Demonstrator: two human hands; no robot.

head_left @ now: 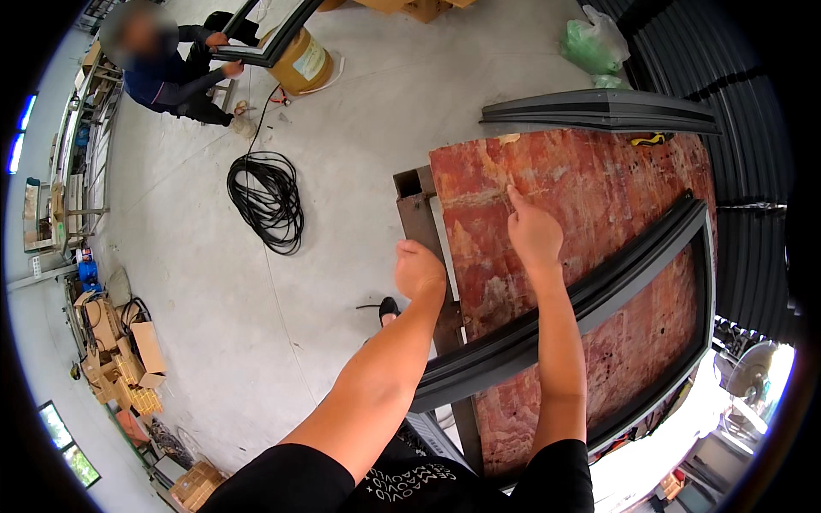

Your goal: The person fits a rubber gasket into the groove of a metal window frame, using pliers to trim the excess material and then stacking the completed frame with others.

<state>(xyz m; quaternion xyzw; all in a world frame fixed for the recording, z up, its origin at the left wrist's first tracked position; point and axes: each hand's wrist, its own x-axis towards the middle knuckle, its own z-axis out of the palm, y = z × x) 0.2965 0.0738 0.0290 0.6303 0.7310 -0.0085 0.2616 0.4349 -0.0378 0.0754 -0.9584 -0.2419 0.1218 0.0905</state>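
Observation:
My right hand (536,233) is over a red, worn wooden board (487,248). Its index finger is stretched out toward the far edge and the other fingers look folded; I see nothing held in it. To its left, my left hand (419,269) is closed in a fist near the brown steel bar (419,224) at the board's side. Whatever that fist might hold is hidden. A dark grey window frame (616,282) lies across the board, its thick near bar passing under my right forearm.
Dark profiles (599,109) and a yellow-black tool (652,139) are at the far edge. Coiled black cable (267,201) lies on the floor. Back left, a seated person (167,81) handles another frame (265,43) by a yellow bucket (304,64). Boxes (120,342) line the left wall.

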